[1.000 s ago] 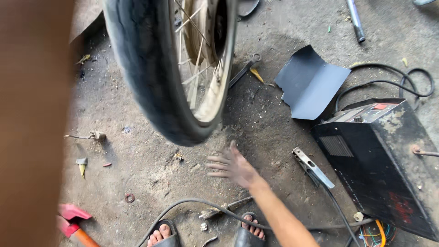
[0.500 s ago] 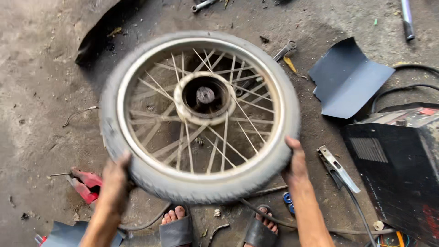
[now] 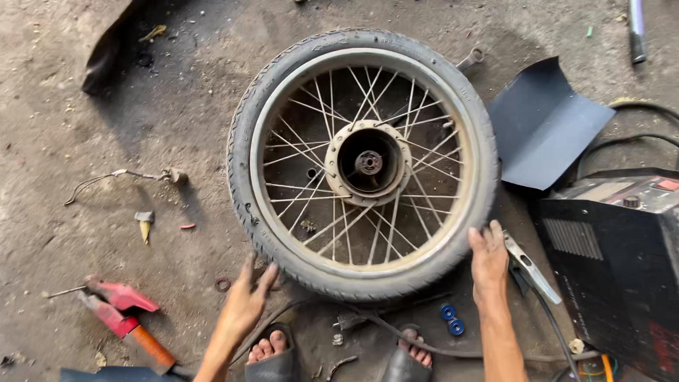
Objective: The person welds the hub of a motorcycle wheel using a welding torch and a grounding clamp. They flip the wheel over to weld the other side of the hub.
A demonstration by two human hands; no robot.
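While the spoked wheel (image 3: 364, 163) lies flat on the dirt floor (image 3: 106, 106), this looks like the lay-down step; next calls for a fresh rim grip. Left hand (image 3: 244, 304) open, just below the tyre's lower-left edge; right hand (image 3: 488, 258) open, touching its lower-right edge.

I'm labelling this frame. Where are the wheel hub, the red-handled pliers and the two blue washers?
wheel hub (image 3: 368, 163), head view, on its dark centre.
red-handled pliers (image 3: 117, 305), head view, on the red jaws.
blue washers (image 3: 451, 319), head view, on the pair's middle.
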